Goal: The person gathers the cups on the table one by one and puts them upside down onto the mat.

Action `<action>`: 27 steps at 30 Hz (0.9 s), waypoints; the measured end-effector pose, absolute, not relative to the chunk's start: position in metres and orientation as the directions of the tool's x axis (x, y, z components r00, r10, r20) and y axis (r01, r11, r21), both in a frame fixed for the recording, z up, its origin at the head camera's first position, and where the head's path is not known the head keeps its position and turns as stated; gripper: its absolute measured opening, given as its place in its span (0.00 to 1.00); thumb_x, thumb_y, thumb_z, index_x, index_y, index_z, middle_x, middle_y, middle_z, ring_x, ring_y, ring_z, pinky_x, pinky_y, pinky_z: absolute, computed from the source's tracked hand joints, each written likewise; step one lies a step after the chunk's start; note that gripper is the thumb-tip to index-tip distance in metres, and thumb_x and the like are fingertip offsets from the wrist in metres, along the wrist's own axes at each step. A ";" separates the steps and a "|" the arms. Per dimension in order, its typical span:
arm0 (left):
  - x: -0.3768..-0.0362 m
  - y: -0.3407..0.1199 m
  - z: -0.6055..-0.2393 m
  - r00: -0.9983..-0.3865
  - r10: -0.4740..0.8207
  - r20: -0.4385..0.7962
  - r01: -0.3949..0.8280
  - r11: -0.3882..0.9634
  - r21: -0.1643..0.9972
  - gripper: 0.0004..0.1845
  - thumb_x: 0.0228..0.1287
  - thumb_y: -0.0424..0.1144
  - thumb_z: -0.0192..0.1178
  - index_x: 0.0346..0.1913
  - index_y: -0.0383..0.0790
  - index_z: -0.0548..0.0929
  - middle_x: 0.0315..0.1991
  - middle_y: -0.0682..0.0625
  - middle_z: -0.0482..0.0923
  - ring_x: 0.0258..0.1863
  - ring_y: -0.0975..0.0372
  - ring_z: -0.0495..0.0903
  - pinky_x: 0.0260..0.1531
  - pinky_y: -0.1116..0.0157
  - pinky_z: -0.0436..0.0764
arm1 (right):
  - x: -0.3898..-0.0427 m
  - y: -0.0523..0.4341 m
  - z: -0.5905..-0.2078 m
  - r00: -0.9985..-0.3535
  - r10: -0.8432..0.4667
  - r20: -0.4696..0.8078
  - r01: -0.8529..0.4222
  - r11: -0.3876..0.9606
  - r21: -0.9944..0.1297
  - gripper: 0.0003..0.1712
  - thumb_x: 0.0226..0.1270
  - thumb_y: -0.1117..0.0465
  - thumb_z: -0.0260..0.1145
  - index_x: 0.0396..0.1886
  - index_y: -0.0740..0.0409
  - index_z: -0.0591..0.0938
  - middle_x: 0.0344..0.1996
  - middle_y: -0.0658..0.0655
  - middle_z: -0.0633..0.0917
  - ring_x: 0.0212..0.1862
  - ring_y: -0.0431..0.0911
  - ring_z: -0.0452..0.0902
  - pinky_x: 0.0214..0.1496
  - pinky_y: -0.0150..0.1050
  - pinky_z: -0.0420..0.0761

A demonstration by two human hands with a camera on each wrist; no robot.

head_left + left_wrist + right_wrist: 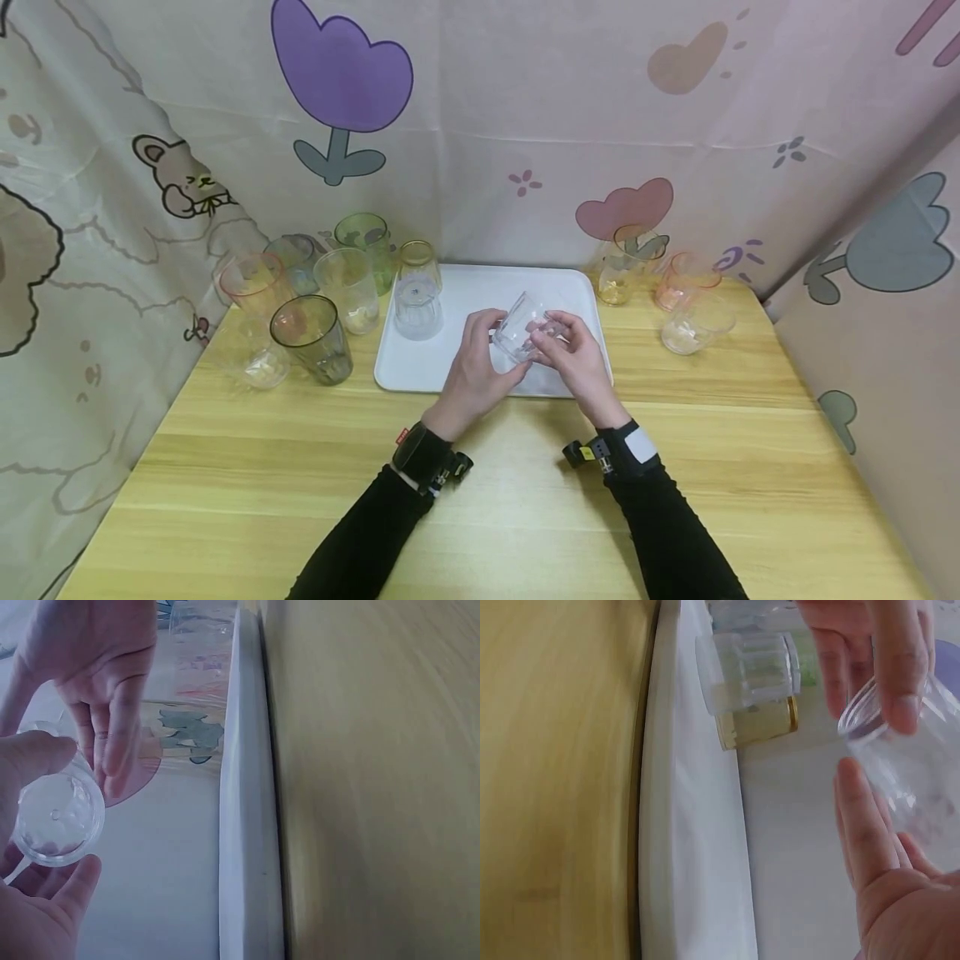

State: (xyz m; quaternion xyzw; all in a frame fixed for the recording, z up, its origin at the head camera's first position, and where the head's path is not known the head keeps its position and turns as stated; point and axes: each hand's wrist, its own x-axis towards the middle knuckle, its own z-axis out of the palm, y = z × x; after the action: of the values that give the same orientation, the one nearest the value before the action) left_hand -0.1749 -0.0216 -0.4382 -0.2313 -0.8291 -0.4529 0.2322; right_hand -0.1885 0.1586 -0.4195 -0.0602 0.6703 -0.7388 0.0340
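Both hands cradle clear cup (521, 327) tilted above white tray (480, 287), left hand (474, 367) and right hand (573, 358) gripping its sides; upturned glass (417, 304) on tray's left part.

The clear glass cup (520, 327) held over the white tray (480, 283) is colourless. The upturned clear glass (417, 312) on the tray is colourless too, and the glass (417, 265) stacked on it has a gold rim. The tabletop (495, 500) is pale yellow wood grain. At its left stand a smoky grey tumbler (312, 339), a green tumbler (364, 242) and a pink-rimmed one (253, 282); at the right an amber glass (619, 267) and a pinkish glass (681, 282). The backdrop cloth (525, 125) is pale pink with a purple tulip (341, 83), a red tulip (626, 208) and a brown-outlined bunny (182, 177). The sleeves (375, 533) are black.
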 end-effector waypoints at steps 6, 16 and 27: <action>-0.176 -0.027 -0.432 -0.780 0.147 0.609 0.599 0.459 0.657 0.43 0.53 0.32 0.78 0.68 0.29 0.64 0.63 0.36 0.67 0.58 0.49 0.76 0.58 0.60 0.82 | -0.191 0.167 -0.418 -0.979 -0.181 0.099 -0.104 0.016 -0.994 0.32 0.75 0.71 0.64 0.73 0.71 0.64 0.56 0.61 0.77 0.48 0.38 0.83 0.53 0.42 0.88; -0.181 -0.050 -0.418 -0.780 0.143 0.609 0.603 0.430 0.672 0.40 0.52 0.30 0.78 0.68 0.32 0.71 0.62 0.37 0.71 0.58 0.50 0.76 0.57 0.56 0.83 | -0.199 0.205 -0.412 -0.980 -0.053 0.191 -0.192 0.493 -0.849 0.31 0.75 0.46 0.68 0.67 0.62 0.76 0.62 0.62 0.81 0.57 0.54 0.83 0.52 0.38 0.86; -0.180 -0.072 -0.403 -0.836 0.118 0.536 0.522 0.476 0.708 0.36 0.55 0.34 0.78 0.68 0.38 0.77 0.60 0.39 0.70 0.54 0.50 0.73 0.54 0.51 0.79 | -0.203 0.246 -0.410 -0.998 -0.052 -0.021 -0.029 0.797 -0.603 0.37 0.75 0.51 0.66 0.70 0.74 0.71 0.61 0.75 0.78 0.56 0.66 0.81 0.54 0.60 0.83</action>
State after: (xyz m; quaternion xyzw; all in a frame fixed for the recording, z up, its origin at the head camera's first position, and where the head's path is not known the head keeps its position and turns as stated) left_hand -0.1804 -0.0721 -0.4030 -0.1922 -0.8323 -0.4745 0.2126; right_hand -0.2030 0.2463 -0.4099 -0.0213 0.9477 -0.3180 0.0180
